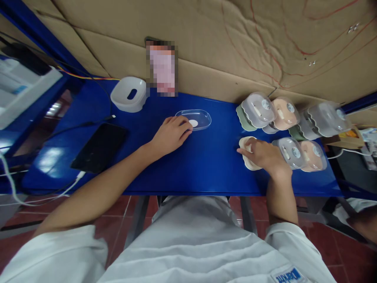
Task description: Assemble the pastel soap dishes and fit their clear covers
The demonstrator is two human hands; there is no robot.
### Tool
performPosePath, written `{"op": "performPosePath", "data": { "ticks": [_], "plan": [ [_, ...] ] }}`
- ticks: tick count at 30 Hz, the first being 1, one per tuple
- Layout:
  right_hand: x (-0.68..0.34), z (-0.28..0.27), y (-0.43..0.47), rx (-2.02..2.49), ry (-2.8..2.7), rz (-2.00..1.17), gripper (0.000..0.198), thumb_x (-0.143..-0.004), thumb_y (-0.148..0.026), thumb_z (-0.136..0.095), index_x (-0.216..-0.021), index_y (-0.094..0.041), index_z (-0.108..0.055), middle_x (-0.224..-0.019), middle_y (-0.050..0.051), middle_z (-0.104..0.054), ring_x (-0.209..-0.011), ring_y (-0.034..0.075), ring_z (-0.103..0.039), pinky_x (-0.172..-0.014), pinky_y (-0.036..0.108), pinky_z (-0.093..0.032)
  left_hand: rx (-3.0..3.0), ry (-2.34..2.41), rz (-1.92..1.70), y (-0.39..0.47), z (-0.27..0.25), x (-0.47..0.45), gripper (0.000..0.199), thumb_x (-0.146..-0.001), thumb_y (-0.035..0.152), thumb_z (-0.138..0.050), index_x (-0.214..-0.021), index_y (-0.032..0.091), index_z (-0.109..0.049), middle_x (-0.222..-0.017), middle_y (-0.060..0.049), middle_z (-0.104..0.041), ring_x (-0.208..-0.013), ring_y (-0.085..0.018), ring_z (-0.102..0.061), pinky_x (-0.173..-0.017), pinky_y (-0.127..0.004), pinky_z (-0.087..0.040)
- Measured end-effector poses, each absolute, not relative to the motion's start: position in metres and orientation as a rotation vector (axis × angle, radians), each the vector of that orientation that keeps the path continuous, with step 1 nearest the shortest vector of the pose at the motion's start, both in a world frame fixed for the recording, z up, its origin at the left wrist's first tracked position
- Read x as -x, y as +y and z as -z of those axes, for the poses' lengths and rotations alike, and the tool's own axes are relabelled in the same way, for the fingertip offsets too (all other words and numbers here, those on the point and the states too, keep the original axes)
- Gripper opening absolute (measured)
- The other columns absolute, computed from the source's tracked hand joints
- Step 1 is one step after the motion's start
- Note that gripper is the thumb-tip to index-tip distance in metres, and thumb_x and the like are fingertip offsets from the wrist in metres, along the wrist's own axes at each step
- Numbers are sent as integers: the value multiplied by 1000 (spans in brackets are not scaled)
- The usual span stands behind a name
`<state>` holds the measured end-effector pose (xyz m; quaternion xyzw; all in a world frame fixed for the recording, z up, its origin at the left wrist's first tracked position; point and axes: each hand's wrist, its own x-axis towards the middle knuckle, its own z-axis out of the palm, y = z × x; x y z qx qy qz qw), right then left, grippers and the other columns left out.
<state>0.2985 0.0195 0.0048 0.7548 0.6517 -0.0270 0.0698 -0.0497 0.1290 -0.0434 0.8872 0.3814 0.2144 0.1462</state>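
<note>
On the blue table lies a clear plastic lid (203, 119) with a round white sticker (193, 123) on its left part. My left hand (172, 135) is closed at the lid's left edge, its bent fingertips against the lid beside the sticker. A cream plastic box part with a wavy rim (252, 165) rests farther right. My right hand (262, 154) covers much of it from above, with thumb stretched across and fingers bent round its far side. Just beyond that hand stand several small boxes with clear lids, among them a grey one (290, 153) and a peach one (313, 156).
At the back right more lidded boxes (259, 110) stand close together. A white container with an oval slot (126, 100) stands back left. Nearer lie a black phone (100, 147), a dark cable (88, 123) and a white cable (70, 188). Cardboard (206, 43) walls the back.
</note>
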Motion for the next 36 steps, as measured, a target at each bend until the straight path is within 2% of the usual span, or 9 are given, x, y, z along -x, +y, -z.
{"op": "performPosePath", "data": {
  "ticks": [4,8,13,16,20,23,27,32,36],
  "plan": [
    [-293,13,28,-1946,2373,50,29,-103,-41,-69,-121,-19,-72,-122,16,-77,-110,36,-73,-92,49,-60,-2254,1124,-790,128,29,54,38,-112,46,-44,-137,22,-60,-112,-9,-77,-99,-26,-75,-94,-44,-60],
    [-271,23,32,-1668,2803,169,35,-110,-32,-57,-140,-23,-71,-153,15,-65,-139,34,-63,-116,55,-54,-2026,1169,-840,140,30,61,42,-112,52,-42,-139,25,-59,-96,-3,-77,-72,-18,-68,-77,-34,-60],
    [-249,34,34,-1608,2911,223,45,-113,-29,-47,-156,-27,-62,-169,11,-53,-149,32,-58,-121,56,-51,-2260,1458,-707,158,39,72,38,-107,40,-41,-116,23,-74,-126,-13,-73,-118,-33,-69,-106,-53,-56],
    [-249,37,36,-1658,2895,146,48,-114,-29,-45,-160,-27,-57,-171,12,-51,-149,32,-58,-121,57,-51,-2319,1704,-728,164,35,85,42,-107,45,-42,-128,24,-71,-151,-16,-61,-142,-41,-55,-116,-65,-45],
    [-257,36,40,-1747,2863,-24,47,-113,-35,-50,-157,-21,-60,-163,16,-58,-147,36,-58,-117,57,-50,-2197,1929,-836,174,33,112,84,-98,81,-45,-156,20,-50,-165,-14,-52,-158,-45,-34,-126,-73,-21],
    [-268,33,41,-1782,2816,-44,40,-111,-37,-58,-145,-22,-69,-152,15,-68,-139,36,-63,-112,55,-52,-2097,1983,-758,185,40,135,107,-86,99,-35,-145,13,-59,-151,-16,-62,-152,-48,-40,-119,-74,-26],
    [-278,31,43,-1797,2779,11,30,-110,-35,-61,-132,-24,-78,-148,14,-69,-132,33,-69,-106,50,-56,-2198,1832,-879,186,38,147,81,-92,88,-41,-117,18,-72,-124,-9,-73,-144,-43,-53,-103,-60,-42],
    [-269,31,40,-1658,2938,193,27,-111,-34,-61,-129,-25,-78,-150,11,-69,-133,30,-71,-110,48,-57,-2320,1735,-745,136,5,105,39,-104,50,-56,-124,20,-71,-129,-12,-71,-127,-37,-68,-101,-53,-53],
    [-253,31,35,-1567,3174,376,38,-112,-39,-60,-147,-27,-66,-148,10,-71,-141,28,-66,-116,47,-57,-2566,1506,-672,95,1,62,25,-107,30,-59,-127,19,-70,-124,-13,-74,-119,-36,-72,-96,-50,-61]
  ]
}}
